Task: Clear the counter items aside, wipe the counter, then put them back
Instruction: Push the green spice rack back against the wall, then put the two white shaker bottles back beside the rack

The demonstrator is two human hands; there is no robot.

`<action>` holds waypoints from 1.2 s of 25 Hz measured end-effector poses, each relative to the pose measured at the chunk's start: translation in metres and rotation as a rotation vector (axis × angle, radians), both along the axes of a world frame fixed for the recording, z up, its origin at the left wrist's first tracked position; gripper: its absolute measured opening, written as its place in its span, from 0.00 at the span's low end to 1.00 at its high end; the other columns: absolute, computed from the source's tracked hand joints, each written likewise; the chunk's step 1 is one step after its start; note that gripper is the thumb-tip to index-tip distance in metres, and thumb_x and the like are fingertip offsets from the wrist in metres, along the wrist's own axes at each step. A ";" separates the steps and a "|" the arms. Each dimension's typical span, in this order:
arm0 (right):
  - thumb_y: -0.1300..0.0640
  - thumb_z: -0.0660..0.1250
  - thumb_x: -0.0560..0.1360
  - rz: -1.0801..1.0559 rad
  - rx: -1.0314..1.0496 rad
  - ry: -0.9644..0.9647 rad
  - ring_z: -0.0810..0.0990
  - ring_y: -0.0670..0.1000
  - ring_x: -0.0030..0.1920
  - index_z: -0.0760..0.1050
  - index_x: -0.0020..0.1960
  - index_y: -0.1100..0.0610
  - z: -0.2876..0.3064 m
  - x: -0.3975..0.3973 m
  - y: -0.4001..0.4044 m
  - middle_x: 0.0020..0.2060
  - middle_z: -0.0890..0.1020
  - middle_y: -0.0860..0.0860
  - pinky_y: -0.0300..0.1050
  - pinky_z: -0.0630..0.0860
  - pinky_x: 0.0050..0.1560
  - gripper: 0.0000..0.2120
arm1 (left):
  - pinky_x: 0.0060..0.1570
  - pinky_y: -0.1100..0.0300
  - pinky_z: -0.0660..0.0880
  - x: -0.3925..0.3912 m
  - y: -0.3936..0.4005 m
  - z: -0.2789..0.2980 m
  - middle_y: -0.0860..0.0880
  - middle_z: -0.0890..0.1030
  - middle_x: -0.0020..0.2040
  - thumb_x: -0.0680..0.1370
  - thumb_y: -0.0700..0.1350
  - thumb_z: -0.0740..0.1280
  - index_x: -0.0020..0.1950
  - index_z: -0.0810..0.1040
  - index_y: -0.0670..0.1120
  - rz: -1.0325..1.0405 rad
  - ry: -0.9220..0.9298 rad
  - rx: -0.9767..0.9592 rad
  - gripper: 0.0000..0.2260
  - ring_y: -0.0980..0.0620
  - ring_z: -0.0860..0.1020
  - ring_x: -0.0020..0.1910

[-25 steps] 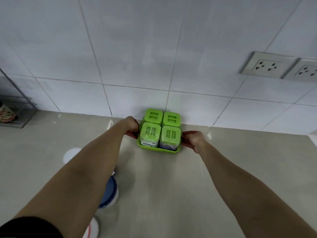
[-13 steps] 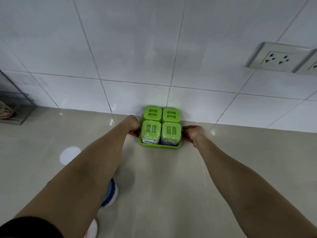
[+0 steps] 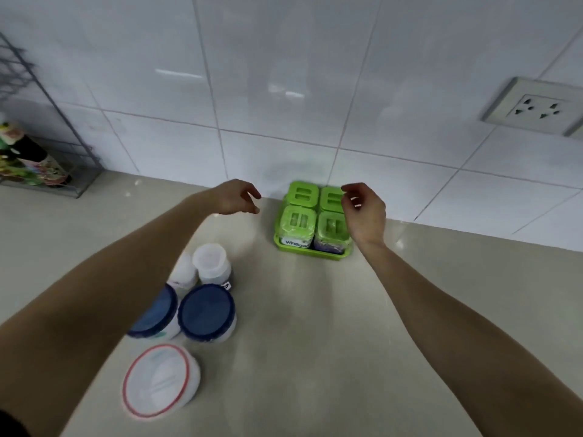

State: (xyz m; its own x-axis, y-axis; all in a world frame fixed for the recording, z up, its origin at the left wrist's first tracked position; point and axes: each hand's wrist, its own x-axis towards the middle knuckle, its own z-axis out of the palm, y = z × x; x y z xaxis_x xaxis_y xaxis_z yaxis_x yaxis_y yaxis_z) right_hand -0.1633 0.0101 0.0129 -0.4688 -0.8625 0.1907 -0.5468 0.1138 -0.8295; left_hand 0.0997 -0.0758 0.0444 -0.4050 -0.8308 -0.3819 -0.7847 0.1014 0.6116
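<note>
the green tray (image 3: 310,251) with its four green-lidded seasoning jars (image 3: 299,219) sits on the table (image 3: 315,342) right against the tiled wall (image 3: 284,74), so this looks like the putting-back step, with the tray set in its place. the left hand (image 3: 235,197) hovers just left of the tray, fingers loosely curled and holding nothing. the right hand (image 3: 362,212) hangs over the tray's right side, also loosely open and empty; whether it touches the lids cannot be told. next would likely be the containers grouped near the left forearm: two blue-lidded tubs (image 3: 206,312), a white-lidded jar (image 3: 211,263) and a red-rimmed tub (image 3: 157,380); that calls for a reach back toward the body. the front left jar reads "vinegar", last letter blurred; other labels are illegible.
</note>
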 end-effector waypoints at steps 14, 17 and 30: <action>0.35 0.77 0.58 0.878 0.274 0.360 0.80 0.48 0.50 0.77 0.58 0.47 0.004 0.181 0.031 0.52 0.82 0.44 0.48 0.76 0.53 0.32 | 0.55 0.58 0.72 0.154 0.077 0.008 0.52 0.77 0.60 0.65 0.54 0.78 0.64 0.73 0.52 -0.184 -0.362 -0.145 0.31 0.52 0.74 0.54; 0.37 0.77 0.59 0.855 0.238 0.414 0.81 0.50 0.51 0.78 0.56 0.48 0.005 0.182 0.033 0.51 0.83 0.45 0.48 0.76 0.53 0.29 | 0.49 0.60 0.71 0.154 0.080 0.004 0.51 0.78 0.59 0.65 0.53 0.78 0.64 0.73 0.51 -0.173 -0.345 -0.255 0.29 0.53 0.74 0.50; 0.47 0.79 0.61 0.730 0.261 0.402 0.81 0.47 0.48 0.80 0.57 0.51 0.054 0.040 0.074 0.51 0.84 0.48 0.43 0.77 0.50 0.26 | 0.46 0.61 0.73 0.041 0.099 0.045 0.53 0.80 0.54 0.65 0.52 0.78 0.59 0.77 0.50 -0.247 -0.187 -0.370 0.24 0.52 0.78 0.48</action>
State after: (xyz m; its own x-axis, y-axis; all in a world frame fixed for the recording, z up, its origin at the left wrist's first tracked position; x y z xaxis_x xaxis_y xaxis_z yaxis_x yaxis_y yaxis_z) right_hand -0.1236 0.0840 0.0668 0.2780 -0.9603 -0.0224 -0.8028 -0.2195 -0.5543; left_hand 0.1405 0.0237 0.0895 -0.5599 -0.8122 -0.1638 -0.8027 0.4828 0.3501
